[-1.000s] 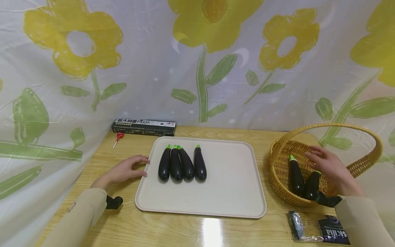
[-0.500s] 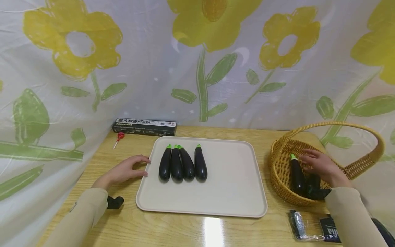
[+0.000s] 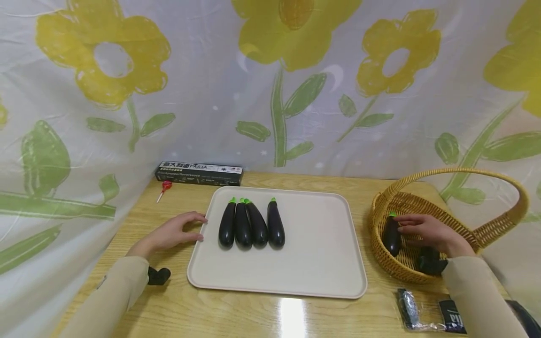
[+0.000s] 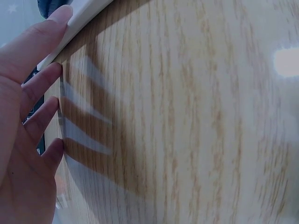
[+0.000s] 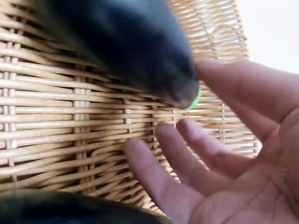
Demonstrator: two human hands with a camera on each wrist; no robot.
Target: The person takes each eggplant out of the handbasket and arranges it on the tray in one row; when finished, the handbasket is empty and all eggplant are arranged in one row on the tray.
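Observation:
My right hand (image 3: 433, 231) reaches into a wicker basket (image 3: 380, 263) with its fingers extended. Its fingertips meet the upper end of a dark eggplant (image 3: 392, 236) leaning along the basket's left side. In the right wrist view, one finger touches that eggplant (image 5: 135, 42) near its green stem, while the other fingers spread over the weave. A second eggplant (image 5: 70, 207) lies at the bottom of that view. My left hand (image 3: 173, 232) rests at the left rim of a white tray (image 3: 313, 263), fingers apart. On the tray lie several eggplants (image 3: 243, 227), stems pointing away.
The basket's tall handle (image 3: 456, 171) arches over my right hand. A black pasta box (image 3: 198, 173) and a red lollipop (image 3: 166, 186) are at the back left. A clear and black packet (image 3: 422, 314) lies in front of the basket, partly under the right sleeve.
My right hand has moved left and lower inside the basket. The eggplant by its fingertips has shifted to the basket's left side. My left hand stays at the tray's rim.

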